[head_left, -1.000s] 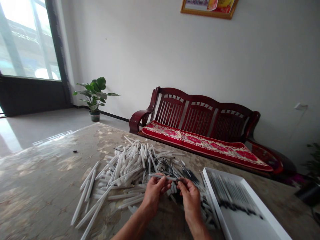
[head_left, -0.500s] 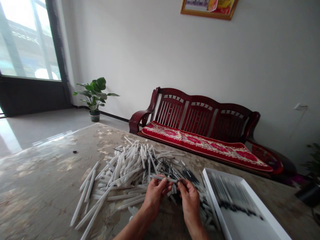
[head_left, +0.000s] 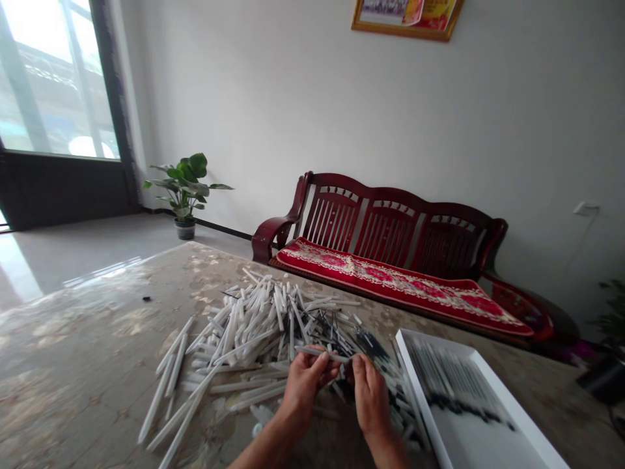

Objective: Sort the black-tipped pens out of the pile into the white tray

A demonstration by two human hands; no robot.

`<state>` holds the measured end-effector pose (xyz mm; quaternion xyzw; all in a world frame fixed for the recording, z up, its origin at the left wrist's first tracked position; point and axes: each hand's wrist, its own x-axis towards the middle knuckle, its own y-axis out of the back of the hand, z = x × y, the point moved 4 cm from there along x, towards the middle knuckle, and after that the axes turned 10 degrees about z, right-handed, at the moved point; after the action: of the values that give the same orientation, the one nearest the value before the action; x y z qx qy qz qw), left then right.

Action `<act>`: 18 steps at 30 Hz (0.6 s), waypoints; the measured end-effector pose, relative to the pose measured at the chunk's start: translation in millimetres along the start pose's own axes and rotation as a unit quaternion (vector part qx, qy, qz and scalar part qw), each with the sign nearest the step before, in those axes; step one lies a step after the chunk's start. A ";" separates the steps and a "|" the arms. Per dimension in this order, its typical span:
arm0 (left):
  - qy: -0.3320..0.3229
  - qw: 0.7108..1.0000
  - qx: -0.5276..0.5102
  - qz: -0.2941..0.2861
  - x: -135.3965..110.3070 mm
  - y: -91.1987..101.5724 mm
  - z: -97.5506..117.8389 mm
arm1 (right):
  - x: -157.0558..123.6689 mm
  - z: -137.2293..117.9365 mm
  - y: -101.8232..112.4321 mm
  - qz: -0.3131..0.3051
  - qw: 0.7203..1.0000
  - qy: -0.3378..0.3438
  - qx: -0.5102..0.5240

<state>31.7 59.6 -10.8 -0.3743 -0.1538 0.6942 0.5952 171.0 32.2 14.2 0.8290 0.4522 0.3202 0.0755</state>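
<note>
Between my two hands is a slim pale pen [head_left: 325, 354] with a dark right end, held roughly level. My left hand [head_left: 305, 381] pinches its pale barrel between thumb and fingers. My right hand [head_left: 370, 387] is closed at its dark end, and the fingers partly hide that end. Beneath and behind the hands spreads a heap of whitish pen barrels [head_left: 249, 319]. Thin dark pen parts [head_left: 368, 342] lie on the heap's right side. To the right, a white box [head_left: 481, 443] holds a row of pens [head_left: 454, 374] with black ends.
The patterned tabletop [head_left: 97, 365] carries a small black piece [head_left: 146, 299] at the left. Several loose barrels [head_left: 183, 417] stick out toward the near edge. Beyond the table stand a dark red wooden bench [head_left: 385, 215] and a potted plant [head_left: 184, 189].
Both hands and the pen have dropped slightly. My right hand has turned, with its fingers more upright around the dark end. The heap and box look the same.
</note>
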 end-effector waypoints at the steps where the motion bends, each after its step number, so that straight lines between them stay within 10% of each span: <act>1: -0.001 1.000 0.000 0.001 0.6 0.2 0.4 | -0.2 -0.5 0.6 -0.006 1.000 -0.002 0.015; 18: -0.001 1.000 0.023 -0.021 -0.5 -2.7 -3.3 | -2.2 12.2 -0.8 -0.030 0.996 -0.073 0.051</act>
<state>35.9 59.0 -11.1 -0.3565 -0.1464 0.6851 0.6182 176.8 32.9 3.2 0.8393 0.4855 0.2327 0.0758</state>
